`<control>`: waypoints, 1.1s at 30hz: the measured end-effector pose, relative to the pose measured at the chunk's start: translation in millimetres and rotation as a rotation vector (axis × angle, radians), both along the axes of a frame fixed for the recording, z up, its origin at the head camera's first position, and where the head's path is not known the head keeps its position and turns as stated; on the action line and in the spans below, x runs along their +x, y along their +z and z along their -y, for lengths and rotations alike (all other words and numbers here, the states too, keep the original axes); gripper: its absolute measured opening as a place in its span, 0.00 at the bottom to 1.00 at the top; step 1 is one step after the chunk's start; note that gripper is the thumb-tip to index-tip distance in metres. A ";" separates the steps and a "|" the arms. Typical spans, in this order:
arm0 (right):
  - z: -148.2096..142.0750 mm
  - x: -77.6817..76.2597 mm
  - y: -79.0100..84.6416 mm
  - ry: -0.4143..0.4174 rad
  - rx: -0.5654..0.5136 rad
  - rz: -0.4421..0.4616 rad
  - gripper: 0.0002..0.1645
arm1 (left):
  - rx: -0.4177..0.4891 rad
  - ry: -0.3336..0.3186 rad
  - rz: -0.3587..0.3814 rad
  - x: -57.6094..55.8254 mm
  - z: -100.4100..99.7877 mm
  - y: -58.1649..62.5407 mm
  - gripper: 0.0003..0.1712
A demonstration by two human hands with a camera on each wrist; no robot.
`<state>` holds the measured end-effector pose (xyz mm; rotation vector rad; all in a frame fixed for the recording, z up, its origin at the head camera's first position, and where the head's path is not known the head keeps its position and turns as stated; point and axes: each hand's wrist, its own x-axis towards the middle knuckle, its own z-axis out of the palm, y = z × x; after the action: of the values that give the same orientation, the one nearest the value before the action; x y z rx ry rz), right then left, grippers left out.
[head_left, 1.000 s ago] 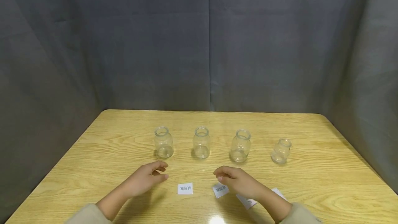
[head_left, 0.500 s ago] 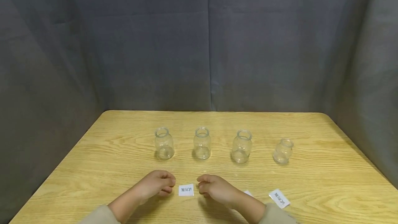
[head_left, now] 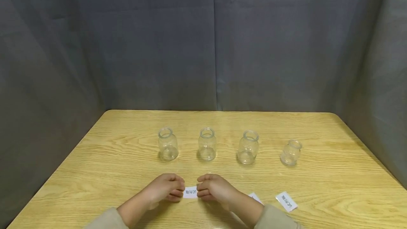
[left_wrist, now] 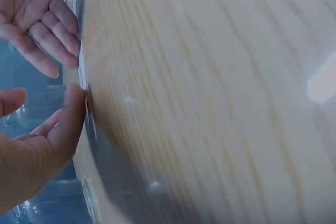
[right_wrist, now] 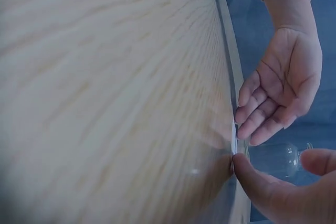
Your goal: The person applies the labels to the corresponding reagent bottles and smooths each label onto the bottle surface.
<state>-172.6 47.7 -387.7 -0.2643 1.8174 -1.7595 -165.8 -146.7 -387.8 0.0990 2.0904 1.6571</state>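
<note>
A small white paper label point(head_left: 190, 192) with dark writing lies on the wooden table between my two hands. My left hand point(head_left: 165, 188) has its fingertips at the label's left edge, and my right hand point(head_left: 217, 191) has its fingertips at the right edge. In the left wrist view the fingers point(left_wrist: 68, 124) reach down to the tabletop, with the thumb held apart. The right wrist view likewise has the fingertips point(right_wrist: 242, 165) at the label's edge, low on the table. Neither thumb pinches the label there.
Beyond the hands stands a row of glass jars: a left jar point(head_left: 168, 144), a second jar point(head_left: 207, 145), a third jar point(head_left: 248, 147) and a smaller jar point(head_left: 290, 153). Another label point(head_left: 287, 201) lies right of my right arm; one more label point(head_left: 255, 197) is partly hidden by it.
Both hands have come lower and closer together, from apart above the table to either side of the label. The right hand has moved left, away from the labels on the right.
</note>
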 end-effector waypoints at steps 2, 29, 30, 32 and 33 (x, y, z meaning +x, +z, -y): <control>1.9 0.3 -0.1 -0.022 -0.006 0.009 0.25 | -0.007 0.048 0.024 0.5 -2.5 0.8 0.17; 8.2 2.1 -0.9 -0.040 0.012 0.022 0.19 | -0.109 0.182 -0.007 -1.4 -10.1 -2.2 0.13; 7.0 2.4 -1.0 -0.051 0.010 0.018 0.19 | -0.122 0.178 -0.020 -1.4 -9.7 -0.7 0.13; 4.2 2.6 -1.6 -0.075 0.028 -0.020 0.19 | -0.150 0.150 -0.048 -1.5 -8.8 2.2 0.15; 2.3 2.5 -2.1 -0.075 0.048 -0.055 0.19 | -0.162 0.122 -0.067 -2.0 -8.5 2.7 0.15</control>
<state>-170.1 45.4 -389.7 -0.2296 1.9286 -1.7727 -167.8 -138.2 -385.0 -0.0265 2.3137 1.5644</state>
